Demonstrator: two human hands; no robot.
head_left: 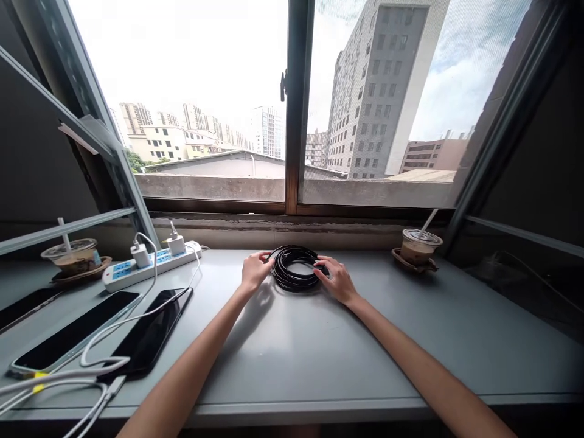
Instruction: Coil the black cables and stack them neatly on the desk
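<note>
A coil of black cable (295,285) lies on the grey tabletop, wound in several loops around an open middle. My left hand (256,270) is at the coil's left side, with thumb and fingers closed on its outer loops. On the opposite side my right hand (336,278) has its fingers bent around the right edge of the coil, the thumb lower and nearer to me. A dark piece shows between that thumb and the fingers. The fingertips of both hands are partly hidden against the black loops.
At left stands a white power strip (152,267) with plugged-in chargers. White charging cables run across a black phone (152,331) and another phone (75,331). Drink cups with straws stand at the far left (73,258) and back right (417,246). A window lies behind the table.
</note>
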